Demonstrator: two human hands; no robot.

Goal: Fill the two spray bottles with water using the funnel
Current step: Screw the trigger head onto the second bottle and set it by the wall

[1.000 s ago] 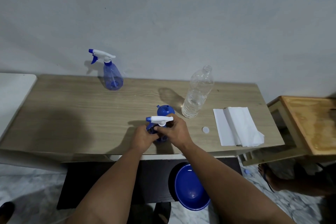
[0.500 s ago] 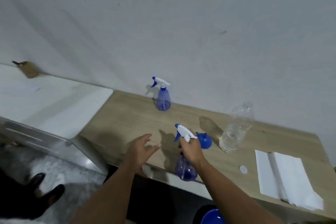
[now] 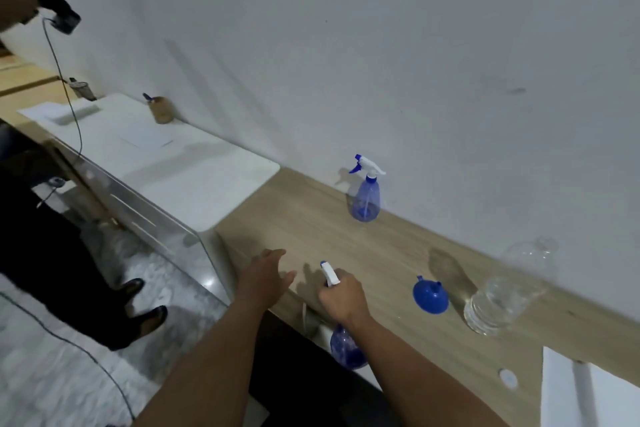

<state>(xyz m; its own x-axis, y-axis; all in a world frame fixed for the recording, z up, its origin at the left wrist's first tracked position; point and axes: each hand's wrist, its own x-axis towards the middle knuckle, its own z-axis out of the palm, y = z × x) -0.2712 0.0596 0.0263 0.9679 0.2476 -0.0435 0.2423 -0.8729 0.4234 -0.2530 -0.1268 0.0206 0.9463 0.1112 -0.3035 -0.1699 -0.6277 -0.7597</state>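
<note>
Blue spray bottle (image 3: 346, 347) gripped by its head in right hand (image 3: 341, 298) near table edge (image 3: 298, 302), left hand (image 3: 265, 276) open, empty; liable to slip and spill.

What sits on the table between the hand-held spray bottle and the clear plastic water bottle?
In the head view, only the blue plastic funnel, mouth down on the wooden table, lies between them.

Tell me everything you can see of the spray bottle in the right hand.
The held spray bottle has a translucent blue, plastic-looking body and a white trigger head with a blue nozzle tip. The right hand grips it at the neck, hiding the collar. It hangs upright off the near edge of the wooden table, its base below the tabletop. Its water level is unclear.
</note>
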